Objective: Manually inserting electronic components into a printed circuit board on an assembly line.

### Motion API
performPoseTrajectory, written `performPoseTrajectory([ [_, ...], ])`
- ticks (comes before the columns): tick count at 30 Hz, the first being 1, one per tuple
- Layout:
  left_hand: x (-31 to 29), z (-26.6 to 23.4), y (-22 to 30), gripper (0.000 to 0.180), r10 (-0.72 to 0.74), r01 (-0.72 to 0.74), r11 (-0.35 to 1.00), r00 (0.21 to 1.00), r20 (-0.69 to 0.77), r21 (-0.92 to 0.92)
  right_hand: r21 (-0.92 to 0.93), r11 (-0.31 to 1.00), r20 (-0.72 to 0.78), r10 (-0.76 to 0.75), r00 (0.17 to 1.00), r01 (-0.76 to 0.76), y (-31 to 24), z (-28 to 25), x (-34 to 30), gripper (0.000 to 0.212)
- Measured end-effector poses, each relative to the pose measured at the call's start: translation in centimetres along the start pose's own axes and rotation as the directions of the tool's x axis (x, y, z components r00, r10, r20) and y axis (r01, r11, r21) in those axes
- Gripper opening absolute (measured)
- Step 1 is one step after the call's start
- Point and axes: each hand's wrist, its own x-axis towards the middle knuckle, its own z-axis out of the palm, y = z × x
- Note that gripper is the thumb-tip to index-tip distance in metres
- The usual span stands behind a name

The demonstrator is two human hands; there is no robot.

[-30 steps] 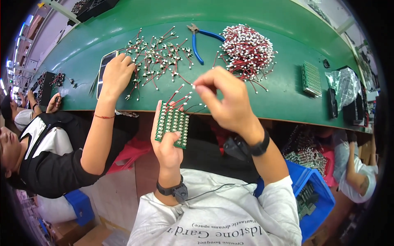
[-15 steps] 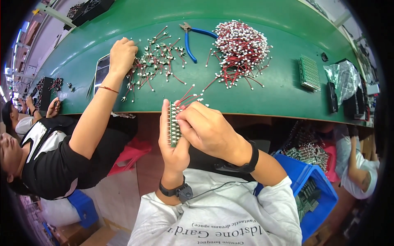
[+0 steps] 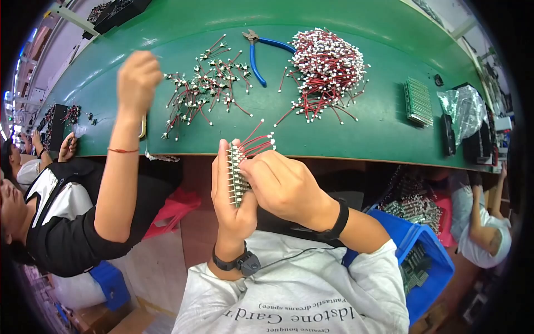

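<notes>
My left hand (image 3: 231, 209) is closed around a narrow green circuit board panel (image 3: 236, 181), held upright just off the table's near edge. White connectors line the panel, and thin pins stick out along its left side. Several red wires with white plugs (image 3: 258, 142) fan out from its upper end. The fingertips of my right hand (image 3: 286, 181) are pinched at the panel's right side, at the base of the red wires. What exactly lies between those fingertips is hidden; a red wire seems to run into them.
On the green table (image 3: 384, 131) lie a big heap of red wires with white plugs (image 3: 328, 72), blue-handled cutters (image 3: 257, 64), a looser spread of wired boards (image 3: 206, 89) and a stack of green panels (image 3: 417, 102). A blue crate (image 3: 425, 239) stands at my right. A co-worker's arm (image 3: 125, 150) reaches in from the left.
The co-worker's hand has lifted away from the spread of wired boards and moved left. My hands have barely shifted; the red wires at the panel's top now lie closer together.
</notes>
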Motion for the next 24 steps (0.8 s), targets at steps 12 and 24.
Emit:
performPoseTrajectory([
  [12, 0.5, -1.0, -0.5, 0.079, -0.108, 0.11, 0.987, 0.994, 0.023, -0.114, 0.079, 0.997, 0.019, 0.007, 1.0, -0.009, 0.9, -0.1, 2.1, 0.017],
  [24, 0.8, -1.9, 1.0, 0.089, -0.321, 0.253, 0.824, 0.946, -0.048, -0.507, -0.469, 0.883, 0.293, 0.187, 0.938, -0.03, 12.7, -2.2, 6.3, 0.007],
])
